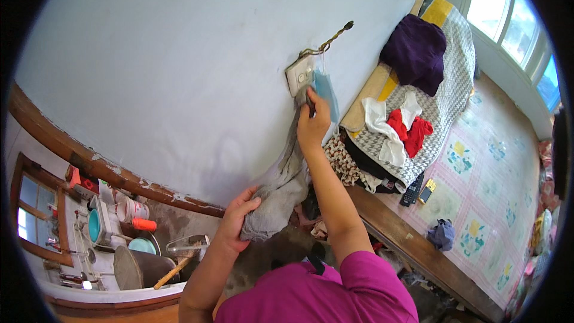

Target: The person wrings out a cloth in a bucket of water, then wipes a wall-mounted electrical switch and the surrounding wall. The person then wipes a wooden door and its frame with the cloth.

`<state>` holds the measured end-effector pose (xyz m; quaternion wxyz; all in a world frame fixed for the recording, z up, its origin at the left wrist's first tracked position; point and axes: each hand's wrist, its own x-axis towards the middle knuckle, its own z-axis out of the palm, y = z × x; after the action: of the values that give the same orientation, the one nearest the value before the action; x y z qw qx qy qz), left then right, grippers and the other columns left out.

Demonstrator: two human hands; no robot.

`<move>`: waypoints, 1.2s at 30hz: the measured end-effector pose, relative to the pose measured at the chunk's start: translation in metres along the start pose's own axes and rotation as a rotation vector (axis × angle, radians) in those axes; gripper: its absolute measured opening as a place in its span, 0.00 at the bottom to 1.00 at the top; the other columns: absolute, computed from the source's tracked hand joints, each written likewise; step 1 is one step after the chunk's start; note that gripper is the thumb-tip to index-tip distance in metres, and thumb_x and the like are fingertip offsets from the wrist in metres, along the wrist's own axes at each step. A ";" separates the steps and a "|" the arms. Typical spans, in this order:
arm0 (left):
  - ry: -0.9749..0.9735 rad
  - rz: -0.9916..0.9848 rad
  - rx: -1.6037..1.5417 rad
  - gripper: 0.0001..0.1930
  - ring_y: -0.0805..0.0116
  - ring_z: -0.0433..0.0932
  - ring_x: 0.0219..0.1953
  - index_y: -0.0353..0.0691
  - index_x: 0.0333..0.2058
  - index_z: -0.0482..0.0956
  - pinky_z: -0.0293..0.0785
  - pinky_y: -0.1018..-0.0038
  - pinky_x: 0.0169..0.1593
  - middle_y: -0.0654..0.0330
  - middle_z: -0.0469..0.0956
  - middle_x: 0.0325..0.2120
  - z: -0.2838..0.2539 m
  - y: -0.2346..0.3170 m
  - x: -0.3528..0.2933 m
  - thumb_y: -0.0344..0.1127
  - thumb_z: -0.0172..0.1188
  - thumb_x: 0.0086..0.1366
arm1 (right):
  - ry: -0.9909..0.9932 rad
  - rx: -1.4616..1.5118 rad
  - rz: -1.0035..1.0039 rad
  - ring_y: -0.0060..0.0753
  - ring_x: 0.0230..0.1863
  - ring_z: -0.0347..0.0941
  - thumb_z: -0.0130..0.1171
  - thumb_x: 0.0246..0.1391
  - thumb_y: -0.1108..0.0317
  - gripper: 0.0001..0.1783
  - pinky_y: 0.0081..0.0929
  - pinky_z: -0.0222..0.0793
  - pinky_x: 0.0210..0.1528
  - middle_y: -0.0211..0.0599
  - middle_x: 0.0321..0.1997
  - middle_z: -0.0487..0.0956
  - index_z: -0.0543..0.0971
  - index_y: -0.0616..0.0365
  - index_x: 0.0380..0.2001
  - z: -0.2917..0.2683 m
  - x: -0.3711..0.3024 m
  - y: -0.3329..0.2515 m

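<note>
One grey cloth (281, 188) seemingly being straightened.
It's being gripped by left hand (238, 212) and right hand (314, 124); next, tension likely being needed.

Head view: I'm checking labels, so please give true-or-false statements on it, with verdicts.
1. The left hand and right hand hold the grey garment. True.
2. The right hand is lower in view. False: it is higher.
3. A blue face mask hangs by the wall plate. True.
4. A gold phone lies near a black remote control. True.
5. The phone lies left of the remote control. False: it lies right.
</note>
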<state>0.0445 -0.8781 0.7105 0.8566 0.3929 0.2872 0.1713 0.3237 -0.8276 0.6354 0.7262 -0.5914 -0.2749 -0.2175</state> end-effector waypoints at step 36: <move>0.033 -0.039 -0.013 0.22 0.66 0.82 0.49 0.34 0.61 0.71 0.79 0.68 0.55 0.55 0.81 0.51 0.006 -0.005 0.003 0.28 0.57 0.69 | 0.185 0.294 0.449 0.40 0.44 0.76 0.60 0.58 0.72 0.11 0.33 0.70 0.50 0.43 0.42 0.81 0.79 0.65 0.43 0.023 0.048 -0.011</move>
<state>0.0512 -0.8833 0.7083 0.8575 0.3790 0.3077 0.1626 0.3501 -0.8072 0.6785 0.8561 -0.5035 -0.0983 -0.0619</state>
